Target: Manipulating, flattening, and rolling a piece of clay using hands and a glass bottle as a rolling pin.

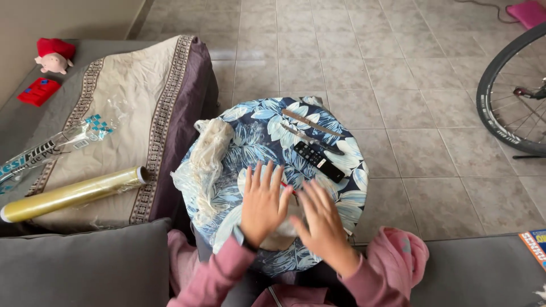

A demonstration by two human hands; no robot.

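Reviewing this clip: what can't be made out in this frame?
Head view only:
- Pale item under the left hand and right hand: mostly covered, kind unclear.
- Red thing between the hands: only a sliver shows.
- Right hand: motion-blurred.
- Bicycle wheel: cut by the right edge.
- Booklet: cut by the right edge.

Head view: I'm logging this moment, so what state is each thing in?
left hand: open, flat on the table
right hand: open, fingers spread
round table: covered with floral cloth
cling film roll: lying on the sofa
remote: lying flat
two knives: lying side by side
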